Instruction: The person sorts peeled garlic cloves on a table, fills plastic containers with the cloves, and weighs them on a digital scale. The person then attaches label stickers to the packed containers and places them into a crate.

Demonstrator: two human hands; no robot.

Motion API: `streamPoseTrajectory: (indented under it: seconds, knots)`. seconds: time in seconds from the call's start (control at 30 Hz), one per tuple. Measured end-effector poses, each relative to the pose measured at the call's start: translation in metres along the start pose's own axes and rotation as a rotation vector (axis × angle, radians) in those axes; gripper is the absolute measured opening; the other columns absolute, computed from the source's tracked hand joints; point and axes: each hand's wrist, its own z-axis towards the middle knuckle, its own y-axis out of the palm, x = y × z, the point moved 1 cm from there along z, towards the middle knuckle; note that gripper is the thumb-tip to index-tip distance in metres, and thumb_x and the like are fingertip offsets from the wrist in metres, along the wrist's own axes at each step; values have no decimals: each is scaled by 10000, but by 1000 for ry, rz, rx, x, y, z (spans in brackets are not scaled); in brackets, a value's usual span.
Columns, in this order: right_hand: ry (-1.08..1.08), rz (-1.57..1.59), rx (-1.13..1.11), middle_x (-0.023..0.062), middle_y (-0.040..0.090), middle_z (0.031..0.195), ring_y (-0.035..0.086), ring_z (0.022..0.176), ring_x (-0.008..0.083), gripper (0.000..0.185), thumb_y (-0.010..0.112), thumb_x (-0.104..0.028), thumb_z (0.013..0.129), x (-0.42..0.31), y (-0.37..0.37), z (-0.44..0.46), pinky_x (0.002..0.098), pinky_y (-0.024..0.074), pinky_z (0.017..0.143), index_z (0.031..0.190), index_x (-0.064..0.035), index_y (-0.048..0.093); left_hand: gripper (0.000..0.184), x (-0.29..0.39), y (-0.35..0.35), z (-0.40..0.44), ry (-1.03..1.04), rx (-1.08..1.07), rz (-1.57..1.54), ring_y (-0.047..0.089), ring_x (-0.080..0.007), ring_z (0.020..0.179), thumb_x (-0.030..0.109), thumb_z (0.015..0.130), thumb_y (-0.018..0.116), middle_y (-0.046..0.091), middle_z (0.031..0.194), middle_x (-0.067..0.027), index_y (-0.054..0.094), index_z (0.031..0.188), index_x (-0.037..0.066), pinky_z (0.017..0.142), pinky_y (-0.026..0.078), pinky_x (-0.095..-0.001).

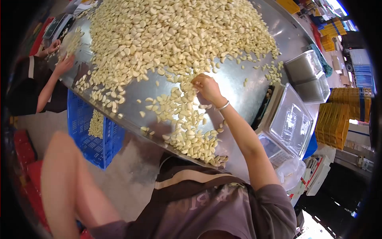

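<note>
Left hand out of view; its state cannot be told. Blue crate (110, 139) below the metal table's (234, 79) near edge, likely for easy reach. Peeled garlic cloves (171, 36) heaped far, scattered nearer. Right hand (207, 88) touches them, fingertips drawn together, probably to single some out; grip unclear. Clear plastic containers (292, 115) right.

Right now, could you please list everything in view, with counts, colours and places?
Peeled cloves: too many to count, cream, heaped and scattered across table
Metal table: one, silver, centre
Basket: one, blue, left, below table edge, cloves inside
Clear containers: several, colourless, right
Plastic bag: one, whitish, lower right
Crates: many, yellow, far right
Co-worker: one, dark clothes, upper left
Background clutter: mixed, partly unclear
Right hand: one, bare, silvery bracelet, among cloves
Left hand: out of view
</note>
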Motion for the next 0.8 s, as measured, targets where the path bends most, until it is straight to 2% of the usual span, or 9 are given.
streamPoseTrajectory:
  seconds: [0.13, 0.2, 0.33, 0.47, 0.5, 0.6, 0.7, 0.73, 0.8]
  knots:
    - [65, 43, 15, 55, 585, 897, 588, 810, 249, 120, 618, -128, 791, -2, 8, -1, 355, 479, 682, 903, -94, 642, 115, 13, 5, -52, -255, 192, 171, 600, -157, 737, -6, 843, 535, 613, 847, -73, 630, 909, -4, 687, 498, -254]
    - [135, 96, 18, 61, 584, 907, 588, 791, 246, 135, 617, -132, 796, -4, 5, -3, 350, 478, 685, 921, -87, 638, 116, 8, 11, -121, -611, 173, 359, 597, -156, 729, -18, 839, 537, 609, 844, -74, 629, 909, -10, 678, 498, -253]
    - [193, 529, 72, 86, 631, 835, 604, 716, 175, 170, 601, -116, 837, -2, 4, -13, 285, 476, 632, 960, 2, 607, 168, -34, 23, -322, -1434, -667, 250, 598, -168, 770, 12, 818, 604, 594, 966, -59, 640, 980, 41, 687, 487, -249]
    - [418, 663, -50, 53, 634, 799, 574, 694, 96, 187, 597, -121, 854, -17, 2, -37, 257, 470, 611, 990, 8, 599, 150, -41, 16, -420, -1387, -1199, 348, 588, -236, 875, 59, 804, 605, 577, 973, -56, 639, 950, 70, 715, 482, -321]
    - [428, 659, -73, 36, 630, 791, 563, 699, 85, 195, 590, -121, 861, -20, 0, -43, 249, 467, 608, 1013, 1, 598, 134, -46, 15, -427, -1614, -1142, 311, 578, -249, 883, 81, 811, 592, 568, 965, -47, 636, 939, 82, 725, 477, -348]
    - [348, 622, -39, 35, 628, 795, 555, 694, 86, 200, 586, -115, 862, -21, 4, -57, 240, 463, 607, 1023, 4, 595, 146, -50, 17, -428, -1341, -1252, 323, 575, -257, 874, 93, 838, 564, 568, 975, -55, 614, 972, 61, 723, 474, -341]
    - [309, 637, 110, 40, 627, 871, 551, 688, 93, 195, 603, -91, 846, -42, -4, -61, 242, 463, 621, 1014, 8, 597, 193, -42, 27, -431, -1337, -917, 387, 575, -304, 805, 190, 909, 467, 594, 833, -136, 537, 973, 22, 698, 457, -362]
    - [288, 657, 167, 43, 626, 888, 552, 689, 94, 194, 612, -81, 839, -55, -7, -59, 244, 463, 626, 1011, 8, 598, 198, -33, 31, -404, -1684, -804, 183, 603, -207, 814, 193, 901, 504, 596, 937, -97, 519, 1014, 31, 694, 478, -314]
    - [82, 491, 283, 72, 625, 919, 565, 700, 137, 212, 638, -30, 801, -87, -11, -56, 261, 467, 633, 1008, -5, 601, 244, 7, 41, -397, -2228, 120, -342, 604, -166, 798, 265, 955, 406, 624, 969, -90, 493, 1030, 49, 666, 488, -315]
